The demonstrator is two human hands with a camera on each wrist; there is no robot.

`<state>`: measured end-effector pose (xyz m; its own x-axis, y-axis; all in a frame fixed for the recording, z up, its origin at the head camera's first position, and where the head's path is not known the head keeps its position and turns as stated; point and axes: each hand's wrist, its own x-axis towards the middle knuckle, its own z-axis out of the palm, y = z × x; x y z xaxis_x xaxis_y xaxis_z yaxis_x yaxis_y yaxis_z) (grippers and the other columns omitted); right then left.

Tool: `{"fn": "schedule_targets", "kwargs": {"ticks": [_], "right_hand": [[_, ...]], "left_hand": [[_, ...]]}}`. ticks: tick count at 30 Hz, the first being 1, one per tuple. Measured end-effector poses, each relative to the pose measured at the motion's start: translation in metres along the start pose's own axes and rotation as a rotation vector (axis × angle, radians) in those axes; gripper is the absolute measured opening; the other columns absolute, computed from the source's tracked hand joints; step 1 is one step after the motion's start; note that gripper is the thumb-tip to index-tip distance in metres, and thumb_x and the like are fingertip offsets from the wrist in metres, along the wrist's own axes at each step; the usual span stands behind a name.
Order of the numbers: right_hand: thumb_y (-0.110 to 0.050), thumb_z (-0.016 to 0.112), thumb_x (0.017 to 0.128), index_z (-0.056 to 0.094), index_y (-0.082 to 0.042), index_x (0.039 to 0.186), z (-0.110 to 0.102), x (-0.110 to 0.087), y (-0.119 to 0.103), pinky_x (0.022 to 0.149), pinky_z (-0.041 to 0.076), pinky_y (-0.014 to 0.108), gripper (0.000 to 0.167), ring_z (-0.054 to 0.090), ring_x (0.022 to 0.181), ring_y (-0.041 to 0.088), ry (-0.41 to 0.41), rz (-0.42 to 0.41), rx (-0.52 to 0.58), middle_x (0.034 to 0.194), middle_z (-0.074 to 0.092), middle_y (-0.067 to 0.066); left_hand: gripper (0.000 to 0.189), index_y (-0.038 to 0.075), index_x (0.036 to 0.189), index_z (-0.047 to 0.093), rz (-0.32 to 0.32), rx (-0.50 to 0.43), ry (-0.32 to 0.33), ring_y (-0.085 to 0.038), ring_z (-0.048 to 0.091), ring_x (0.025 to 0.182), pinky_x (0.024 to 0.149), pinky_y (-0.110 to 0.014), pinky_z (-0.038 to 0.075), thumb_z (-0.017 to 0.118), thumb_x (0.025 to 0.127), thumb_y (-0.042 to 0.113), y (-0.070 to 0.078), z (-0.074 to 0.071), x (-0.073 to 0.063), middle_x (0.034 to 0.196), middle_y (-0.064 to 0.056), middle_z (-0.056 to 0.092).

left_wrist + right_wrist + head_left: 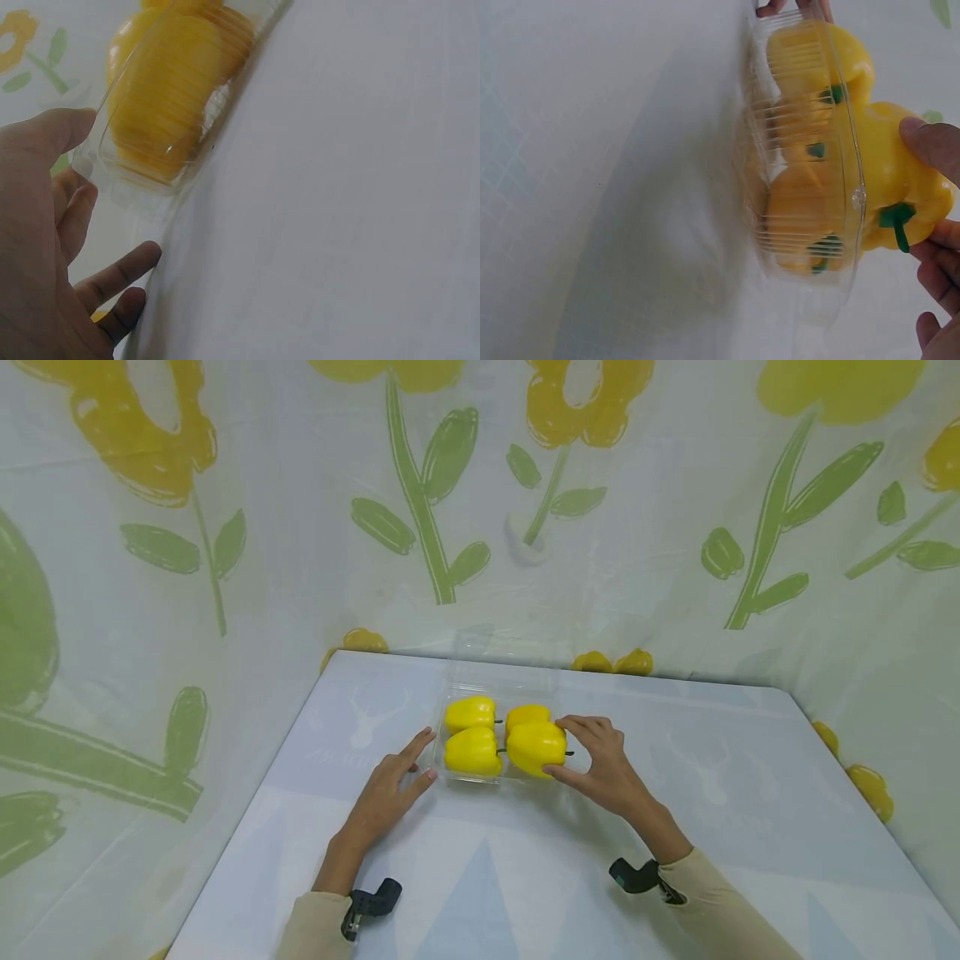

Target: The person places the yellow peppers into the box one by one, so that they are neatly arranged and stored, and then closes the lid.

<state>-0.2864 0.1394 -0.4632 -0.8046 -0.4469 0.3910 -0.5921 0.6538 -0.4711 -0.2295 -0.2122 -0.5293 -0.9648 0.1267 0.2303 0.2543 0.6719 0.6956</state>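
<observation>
My right hand (pixel 603 768) pinches a yellow bell pepper (pixel 536 747) between thumb and fingers at the front right of a clear plastic clamshell box (pixel 471 780). In the right wrist view, that bell pepper (pixel 900 172) sits above the box's rim, its green stem toward the camera. Two yellow bell peppers lie in the left half, a front one (pixel 471 752) and a back one (pixel 469 714). Another bell pepper (pixel 525 713) is partly hidden behind the held one. My left hand (pixel 382 797) has its fingers extended at the box's left side, thumb tip close by the rim (pixel 94 150).
The box's transparent lid (pixel 504 664) stands raised at the back, toward the table's far edge. A pale patterned cloth covers the table (pixel 675 793). Behind it hangs a flower-print curtain (pixel 637 552). Both wrists carry small black cameras, the left camera (pixel 375 902) and right camera (pixel 637 875).
</observation>
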Motion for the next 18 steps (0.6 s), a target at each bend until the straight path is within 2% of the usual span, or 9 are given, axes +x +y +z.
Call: {"fn": "schedule_targets", "kwargs": {"ticks": [18], "right_hand": [[-0.035,0.087,0.078,0.058,-0.01,0.137,0.0077,0.0017,-0.0016,0.093,0.025,0.055,0.071,0.041,0.124,0.03,-0.009,-0.005,0.014,0.137,0.056,0.01]], "left_hand": [[0.063,0.033,0.158,0.032,0.002,0.015,0.002,-0.019,0.054,0.108,0.09,-0.051,0.044,0.052,0.101,0.052,-0.0022,0.0002,0.0007,0.16,0.016,0.029]]}}
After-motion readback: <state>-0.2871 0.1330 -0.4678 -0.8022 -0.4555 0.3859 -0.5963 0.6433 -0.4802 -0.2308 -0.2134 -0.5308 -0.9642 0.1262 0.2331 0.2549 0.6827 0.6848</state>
